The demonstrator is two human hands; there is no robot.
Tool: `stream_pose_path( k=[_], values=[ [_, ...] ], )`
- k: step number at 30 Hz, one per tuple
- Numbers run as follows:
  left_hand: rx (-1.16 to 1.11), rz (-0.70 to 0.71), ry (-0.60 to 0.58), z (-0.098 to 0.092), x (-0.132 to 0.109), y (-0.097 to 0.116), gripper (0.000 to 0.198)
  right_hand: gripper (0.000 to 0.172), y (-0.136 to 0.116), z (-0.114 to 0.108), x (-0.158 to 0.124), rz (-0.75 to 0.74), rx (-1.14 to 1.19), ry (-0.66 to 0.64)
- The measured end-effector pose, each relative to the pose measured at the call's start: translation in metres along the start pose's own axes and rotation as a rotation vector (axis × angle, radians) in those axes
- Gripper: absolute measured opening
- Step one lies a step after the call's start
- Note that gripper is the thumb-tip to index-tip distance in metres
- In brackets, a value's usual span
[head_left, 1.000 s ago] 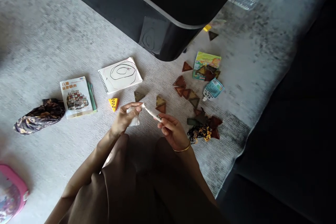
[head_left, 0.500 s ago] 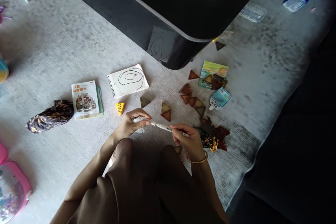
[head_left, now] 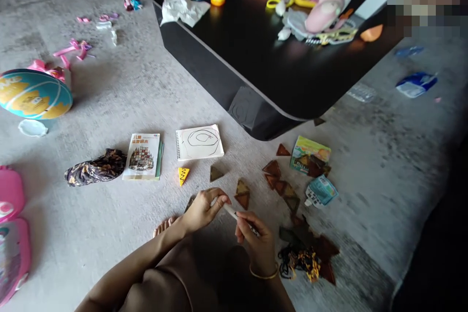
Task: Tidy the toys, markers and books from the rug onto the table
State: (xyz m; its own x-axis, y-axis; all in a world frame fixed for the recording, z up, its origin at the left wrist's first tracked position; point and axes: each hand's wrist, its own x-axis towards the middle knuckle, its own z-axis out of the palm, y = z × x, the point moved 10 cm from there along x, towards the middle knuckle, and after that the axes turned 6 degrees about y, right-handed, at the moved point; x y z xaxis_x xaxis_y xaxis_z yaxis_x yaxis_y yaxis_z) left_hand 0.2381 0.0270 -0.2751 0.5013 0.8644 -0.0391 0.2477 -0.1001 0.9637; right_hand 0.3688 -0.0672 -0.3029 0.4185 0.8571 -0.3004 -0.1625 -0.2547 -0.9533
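A thin white marker (head_left: pixel 230 210) spans the gap between my two hands, low in the middle of the head view. My left hand (head_left: pixel 206 209) is closed round its upper left end, thumb and fingers together, hiding that end. The fingers of my right hand (head_left: pixel 259 239) pinch the other end, partly covering the barrel. Ahead of my left hand lie a yellow triangle block (head_left: pixel 183 175) with a black zigzag and a spiral sketchbook (head_left: pixel 183 148) with black looping lines. Brown see-through triangle tiles (head_left: pixel 243 200) lie just beyond the hands.
A black low table (head_left: pixel 204 66) with toys and paper on it stands ahead. Booklets (head_left: pixel 142 158) and a dark patterned cloth (head_left: pixel 97 168) are left; a ball (head_left: pixel 36 95) sits farther off. At right lie a blue pouch (head_left: pixel 321 190) and tangled black-yellow cord (head_left: pixel 302 263).
The view has tilted up, showing more of the tabletop and floor. Both hands stay on the marker; the white piece in my left fingers and the marker's end there are now covered.
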Motion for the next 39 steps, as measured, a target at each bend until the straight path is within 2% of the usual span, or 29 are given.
stream_pose_path(
  k=[3,5,8,10,14,17,19,21,24,26,28,30,32,35,37,39],
  values=[
    [-0.017,-0.017,-0.008,-0.008,-0.003,-0.003,0.043,0.031,0.003,0.012,0.001,0.034,-0.078,-0.08],
    [-0.014,-0.014,-0.031,-0.012,-0.005,-0.004,0.042,0.039,0.01,0.029,-0.002,0.096,-0.178,-0.223],
    [-0.003,-0.037,-0.047,-0.021,-0.006,-0.01,0.043,0.038,0.017,0.056,-0.009,0.14,-0.289,-0.471],
    [-0.024,-0.066,0.016,-0.038,-0.004,-0.017,0.043,0.036,0.017,0.063,-0.007,0.126,-0.292,-0.516],
    [-0.051,-0.127,0.254,-0.091,-0.009,-0.042,0.042,0.047,0.011,0.046,0.022,0.095,-0.276,-0.299],
    [-0.015,-0.224,0.324,-0.114,-0.023,-0.074,0.052,0.056,0.018,0.031,0.038,0.166,-0.282,-0.194],
    [-0.021,-0.314,0.309,-0.112,-0.036,-0.097,0.058,0.062,0.026,0.025,0.045,0.214,-0.283,-0.163],
    [-0.044,-0.392,0.272,-0.101,-0.05,-0.118,0.062,0.067,0.036,0.016,0.052,0.231,-0.286,-0.112],
    [-0.055,-0.432,0.204,-0.078,-0.066,-0.142,0.063,0.059,0.06,-0.002,0.061,0.262,-0.38,-0.047],
    [-0.055,-0.437,0.173,-0.069,-0.071,-0.156,0.055,0.052,0.081,-0.015,0.062,0.303,-0.511,-0.043],
    [-0.047,-0.452,0.179,-0.071,-0.072,-0.171,0.039,0.05,0.1,-0.031,0.059,0.339,-0.624,-0.036],
    [-0.022,-0.478,0.22,-0.083,-0.069,-0.184,0.031,0.045,0.114,-0.05,0.053,0.356,-0.693,0.006],
    [0.061,-0.473,0.294,-0.103,-0.06,-0.189,0.039,0.038,0.124,-0.069,0.048,0.357,-0.726,0.064],
    [0.265,-0.384,0.362,-0.127,-0.042,-0.181,0.05,0.029,0.132,-0.096,0.043,0.33,-0.765,0.164],
    [0.379,-0.316,0.332,-0.127,-0.031,-0.173,0.053,0.027,0.135,-0.114,0.04,0.307,-0.789,0.231],
    [0.435,-0.247,0.262,-0.115,-0.022,-0.167,0.049,0.029,0.138,-0.133,0.035,0.29,-0.806,0.282]
  ],
)
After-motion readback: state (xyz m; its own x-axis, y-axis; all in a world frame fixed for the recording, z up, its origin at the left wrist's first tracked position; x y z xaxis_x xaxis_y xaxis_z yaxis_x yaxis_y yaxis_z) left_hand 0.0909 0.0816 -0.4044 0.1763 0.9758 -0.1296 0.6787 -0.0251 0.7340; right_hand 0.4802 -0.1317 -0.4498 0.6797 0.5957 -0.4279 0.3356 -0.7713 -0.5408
